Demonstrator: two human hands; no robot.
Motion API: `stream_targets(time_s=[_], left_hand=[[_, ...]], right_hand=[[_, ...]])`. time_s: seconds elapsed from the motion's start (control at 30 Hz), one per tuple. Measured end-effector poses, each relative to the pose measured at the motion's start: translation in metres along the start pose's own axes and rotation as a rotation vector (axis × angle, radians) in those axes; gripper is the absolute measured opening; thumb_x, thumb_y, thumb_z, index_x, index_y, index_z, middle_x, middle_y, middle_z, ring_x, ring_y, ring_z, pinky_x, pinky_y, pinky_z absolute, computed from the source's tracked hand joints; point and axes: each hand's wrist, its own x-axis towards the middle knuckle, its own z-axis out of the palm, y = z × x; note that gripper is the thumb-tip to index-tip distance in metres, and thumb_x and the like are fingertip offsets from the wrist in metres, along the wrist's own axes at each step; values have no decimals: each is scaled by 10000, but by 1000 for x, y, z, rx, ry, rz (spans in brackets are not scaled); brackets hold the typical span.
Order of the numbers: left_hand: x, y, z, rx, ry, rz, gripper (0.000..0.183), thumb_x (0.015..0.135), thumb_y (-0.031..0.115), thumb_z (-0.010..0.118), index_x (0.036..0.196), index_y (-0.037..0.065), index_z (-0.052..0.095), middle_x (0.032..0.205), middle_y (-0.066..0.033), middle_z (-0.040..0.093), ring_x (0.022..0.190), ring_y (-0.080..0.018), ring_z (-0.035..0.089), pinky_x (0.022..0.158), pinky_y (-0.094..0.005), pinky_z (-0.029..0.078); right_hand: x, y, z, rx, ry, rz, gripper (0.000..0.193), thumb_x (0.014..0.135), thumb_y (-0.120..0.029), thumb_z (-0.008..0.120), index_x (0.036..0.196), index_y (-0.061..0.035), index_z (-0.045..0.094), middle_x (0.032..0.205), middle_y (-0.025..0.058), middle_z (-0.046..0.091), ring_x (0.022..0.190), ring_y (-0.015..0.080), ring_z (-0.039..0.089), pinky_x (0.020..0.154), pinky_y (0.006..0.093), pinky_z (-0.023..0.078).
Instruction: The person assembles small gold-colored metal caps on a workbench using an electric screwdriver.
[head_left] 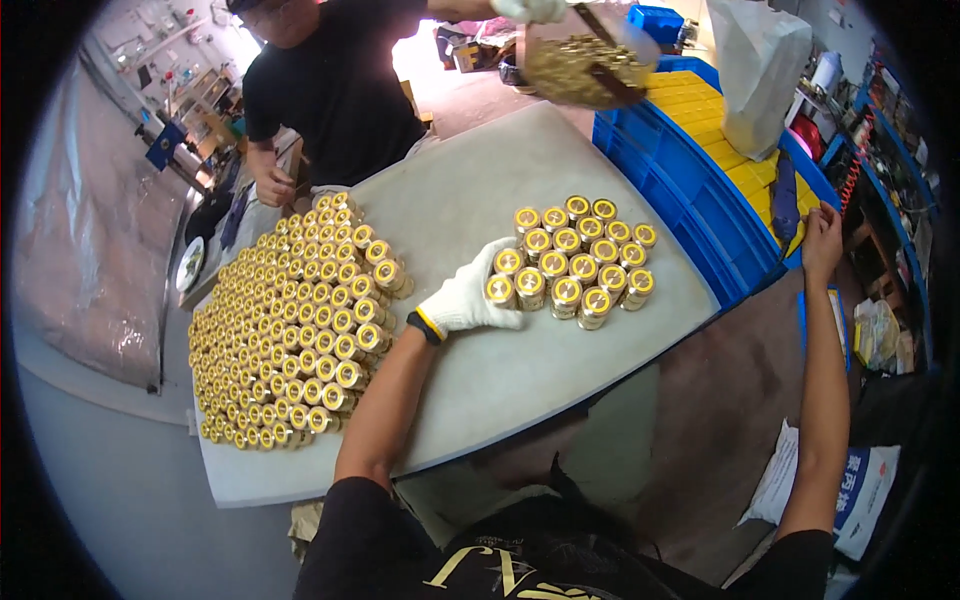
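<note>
My left hand (pixel 472 296), in a white glove, lies open against the left side of a small group of short round gold pieces (pixel 583 266). Its fingers and thumb spread along the outer pieces. These stand upright on a pale table (pixel 455 395), each with a yellow ring on top. My right hand (pixel 823 240) is bare and out at the far right, by the corner of a blue crate (pixel 690 215). Its fingers are curled in; what they hold, if anything, is too small to make out. Close beside it a purple handheld tool (pixel 785 205) lies over the crate.
A large mass of similar gold pieces (pixel 290 330) covers the table's left part. Across the table, a co-worker (pixel 335 95) has a gloved hand at a blurred container of small gold parts (pixel 585 72). Yellow blocks (pixel 690 100) and a whitish bag (pixel 755 75) sit at the crate.
</note>
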Motion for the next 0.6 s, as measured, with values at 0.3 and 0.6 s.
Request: stream_targets(time_s=[0.3, 0.6], left_hand=[[-21, 17, 13, 156, 102, -70, 999, 666, 325, 859, 1484, 60, 350, 1343, -211, 596, 1260, -340, 590, 1070, -430, 475], [-41, 8, -14, 1958, -359, -195, 303, 890, 119, 606, 1186, 86, 658, 1131, -91, 656, 1100, -289, 629, 1171, -554, 291]], right_hand=[[-4, -17, -3, -28, 0, 72, 412, 1005, -277, 599, 1283, 27, 583, 1099, 148, 731, 947, 225, 732, 872, 340, 534], [0, -8, 1, -11, -7, 42, 425, 1001, -287, 605, 1287, 27, 585, 1103, 162, 730, 958, 226, 731, 877, 340, 539]])
